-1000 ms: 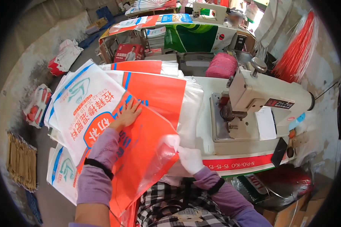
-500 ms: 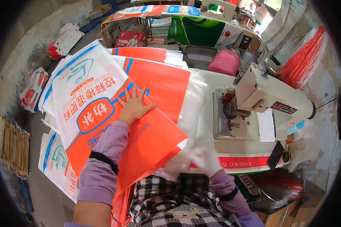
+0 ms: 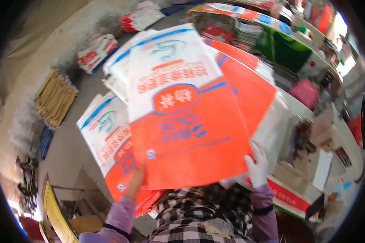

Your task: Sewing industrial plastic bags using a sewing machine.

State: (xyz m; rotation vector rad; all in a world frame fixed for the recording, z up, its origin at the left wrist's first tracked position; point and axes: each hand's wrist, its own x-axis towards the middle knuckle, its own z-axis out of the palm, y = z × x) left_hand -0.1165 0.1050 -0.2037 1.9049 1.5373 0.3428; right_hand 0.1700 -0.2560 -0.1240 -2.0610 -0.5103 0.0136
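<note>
A flat, empty woven sack, white above and orange below with blue print, spreads in front of me. My left hand, bare, grips its lower left edge. At the lower right corner, my right hand in a white glove pinches the opposite edge; the fingers are partly blurred. Under and behind this sack lies a stack of similar orange and white sacks. To its left, another pile of the same sacks hangs lower, fanned out.
On the right stands a sewing machine on its pale table, with a pink thread cone behind it. Along the left wall lie a tan bundle and folded sacks. A cluttered bench stands at the back.
My left hand went from lying flat on the top sack to gripping its lower left edge. My right hand came up to its right edge. The sack turned more upright and my view swung left.
</note>
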